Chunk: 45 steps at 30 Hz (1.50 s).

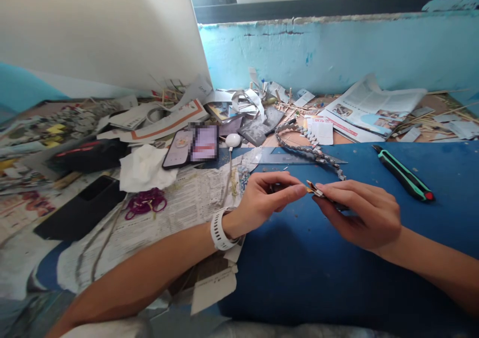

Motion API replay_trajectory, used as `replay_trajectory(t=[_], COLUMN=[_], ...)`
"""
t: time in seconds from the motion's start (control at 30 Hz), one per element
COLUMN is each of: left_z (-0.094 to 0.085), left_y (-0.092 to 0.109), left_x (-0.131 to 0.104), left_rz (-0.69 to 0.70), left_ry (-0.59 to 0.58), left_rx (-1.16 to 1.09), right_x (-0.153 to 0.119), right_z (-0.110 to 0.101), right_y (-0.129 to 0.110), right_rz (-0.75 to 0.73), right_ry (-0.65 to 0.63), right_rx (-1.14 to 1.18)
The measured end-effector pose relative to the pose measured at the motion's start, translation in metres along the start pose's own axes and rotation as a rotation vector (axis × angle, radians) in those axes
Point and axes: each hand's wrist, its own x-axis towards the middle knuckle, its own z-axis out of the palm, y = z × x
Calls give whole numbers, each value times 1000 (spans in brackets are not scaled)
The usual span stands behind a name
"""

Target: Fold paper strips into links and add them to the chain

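A long zigzag chain of folded paper strips [299,150] curves over the blue mat and runs into my right hand [364,210]. The fingers of that hand are closed around the chain's near end, where a small folded paper piece with an orange edge [310,185] sticks out. My left hand [267,195], with a white band on its wrist, has thumb and index pressed together at the tip of this piece. Most of the chain's end is hidden behind my right fingers.
On the blue mat [299,278] lie a clear ruler [269,157] and a black-green utility knife [406,173]. Leftward are a phone [177,149], a white tissue [145,166], purple cord [145,203] and a black case [80,208] on newspaper. Paper scraps and thin sticks line the wall.
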Motion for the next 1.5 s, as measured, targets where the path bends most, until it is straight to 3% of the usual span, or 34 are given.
replay_trajectory(t=[0.37,0.67,1.23,1.5], left_z=[4,4,1,-1], left_y=[1,-4,-5,-7], left_x=[2,3,4,3], left_rz=[-163,-122,-113,-84], left_ry=[-63,77,85,22], left_rx=[-196,-79,-49,-13], right_x=[3,0,2,1], right_z=[0,2,2,1], right_y=[-4,-3,-5,-5], right_rz=[5,92,141,101], right_ry=[-8,11,13,11], right_rx=[1,27,60,12])
